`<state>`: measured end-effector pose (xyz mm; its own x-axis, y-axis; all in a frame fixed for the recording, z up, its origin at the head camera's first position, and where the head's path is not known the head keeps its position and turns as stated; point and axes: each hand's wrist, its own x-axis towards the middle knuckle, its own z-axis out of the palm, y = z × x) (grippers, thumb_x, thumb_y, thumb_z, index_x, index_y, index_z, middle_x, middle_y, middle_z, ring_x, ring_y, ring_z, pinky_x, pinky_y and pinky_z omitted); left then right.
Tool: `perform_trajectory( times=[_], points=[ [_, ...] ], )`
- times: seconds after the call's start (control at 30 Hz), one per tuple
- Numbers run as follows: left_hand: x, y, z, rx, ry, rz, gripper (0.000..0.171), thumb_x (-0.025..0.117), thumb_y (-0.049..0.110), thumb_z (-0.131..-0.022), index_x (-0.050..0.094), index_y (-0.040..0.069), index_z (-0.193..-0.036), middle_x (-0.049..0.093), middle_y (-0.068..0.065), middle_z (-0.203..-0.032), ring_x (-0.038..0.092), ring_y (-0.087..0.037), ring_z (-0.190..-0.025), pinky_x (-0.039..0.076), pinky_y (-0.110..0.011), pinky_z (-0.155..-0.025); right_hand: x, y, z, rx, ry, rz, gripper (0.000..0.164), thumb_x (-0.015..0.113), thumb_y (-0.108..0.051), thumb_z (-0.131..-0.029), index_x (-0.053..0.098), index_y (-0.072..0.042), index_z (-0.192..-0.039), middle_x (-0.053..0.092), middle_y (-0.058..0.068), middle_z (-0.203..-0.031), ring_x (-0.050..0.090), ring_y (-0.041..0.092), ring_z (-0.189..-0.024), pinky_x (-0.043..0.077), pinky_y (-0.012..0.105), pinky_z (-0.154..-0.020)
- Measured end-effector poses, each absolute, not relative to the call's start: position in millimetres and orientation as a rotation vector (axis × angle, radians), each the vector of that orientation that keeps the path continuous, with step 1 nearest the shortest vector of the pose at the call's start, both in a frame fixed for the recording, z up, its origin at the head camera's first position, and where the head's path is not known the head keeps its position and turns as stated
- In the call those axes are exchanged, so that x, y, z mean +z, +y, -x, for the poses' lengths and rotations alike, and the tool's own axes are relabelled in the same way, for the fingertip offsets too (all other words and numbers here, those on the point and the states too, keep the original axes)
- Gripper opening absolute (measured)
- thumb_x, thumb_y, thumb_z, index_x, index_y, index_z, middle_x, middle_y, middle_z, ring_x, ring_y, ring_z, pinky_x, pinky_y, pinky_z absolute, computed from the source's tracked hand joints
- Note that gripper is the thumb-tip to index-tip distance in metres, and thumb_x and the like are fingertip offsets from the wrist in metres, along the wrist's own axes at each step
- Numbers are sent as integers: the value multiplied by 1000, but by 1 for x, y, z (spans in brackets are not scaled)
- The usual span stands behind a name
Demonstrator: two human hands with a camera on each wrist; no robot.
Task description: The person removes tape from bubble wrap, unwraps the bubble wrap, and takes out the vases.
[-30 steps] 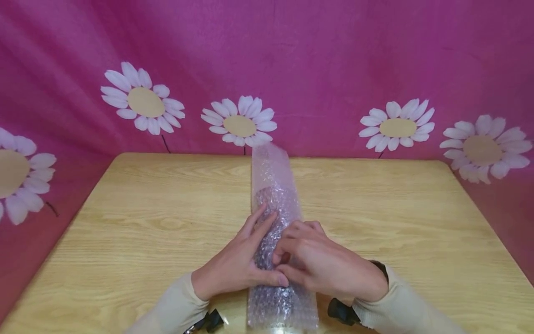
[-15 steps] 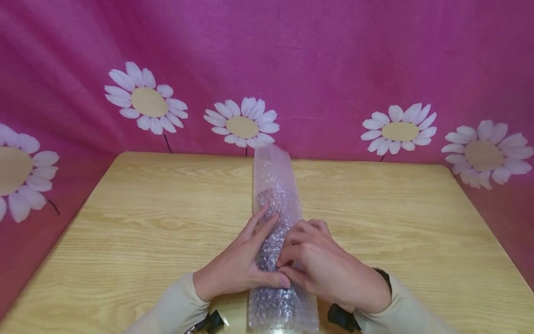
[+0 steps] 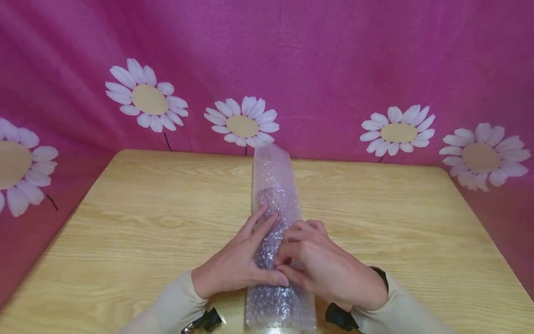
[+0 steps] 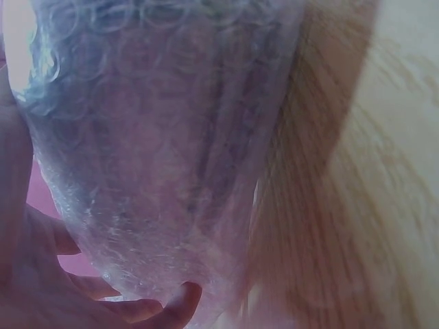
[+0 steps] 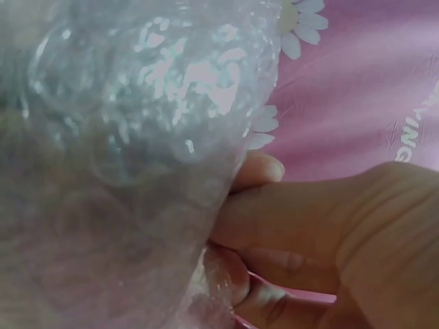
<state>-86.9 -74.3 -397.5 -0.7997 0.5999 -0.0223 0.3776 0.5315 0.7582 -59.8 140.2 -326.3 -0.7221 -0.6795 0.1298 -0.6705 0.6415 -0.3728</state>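
Observation:
A long strip of bubble wrap (image 3: 275, 171) lies lengthwise on the table, folded round something darker whose kind I cannot make out. My left hand (image 3: 233, 262) rests across the wrapped part, fingers spread and fairly straight, thumb pressed on top. In the left wrist view, the fingertips (image 4: 182, 301) touch the side of the wrap. My right hand (image 3: 321, 264) pinches the bubble wrap between thumb and bent fingers, close to the left thumb. The right wrist view shows the wrap's edge at those fingers (image 5: 274, 212); their tips are partly hidden.
The wooden table (image 3: 167, 208) extends to both sides of the wrap. A pink cloth (image 3: 317, 60) with printed daisies hangs behind and beside it. The wrap's far end reaches the table's back edge. Black wrist-camera mounts (image 3: 342, 317) sit below the wrists.

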Motion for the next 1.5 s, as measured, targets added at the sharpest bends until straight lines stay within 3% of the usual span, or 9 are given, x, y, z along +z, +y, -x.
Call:
perform_trajectory(
  times=[0.47,0.67,0.87,1.5],
  points=[
    [-395,-77,88,1153,2479,-798,118,75,76,-76,10,36,-166,-10,8,-176,22,-39,-159,37,-63,-121,-325,139,63,-620,2746,1178,6,76,-24,-95,73,-25,-90,61,-19,-87,49,2,-94,41,42,-100],
    [-396,-75,86,1149,2484,-825,118,79,69,-78,13,31,-167,-9,8,-176,23,-39,-159,38,-62,-121,-326,141,62,-591,2727,1208,13,74,-20,-95,66,-27,-87,55,-20,-85,46,2,-93,40,37,-96],
    [-397,-75,86,1147,2495,-830,120,78,72,-77,13,28,-167,-9,8,-176,24,-38,-159,39,-62,-120,-327,141,61,-578,2736,1254,15,72,-18,-95,63,-27,-86,52,-19,-83,43,2,-90,40,36,-95],
    [-399,-76,86,1141,2499,-860,124,69,83,-74,12,26,-168,-8,3,-177,26,-41,-158,39,-63,-119,-327,143,63,-651,2694,1156,7,74,-32,-96,74,-26,-93,60,-21,-87,48,-1,-93,40,41,-100]
  ],
)
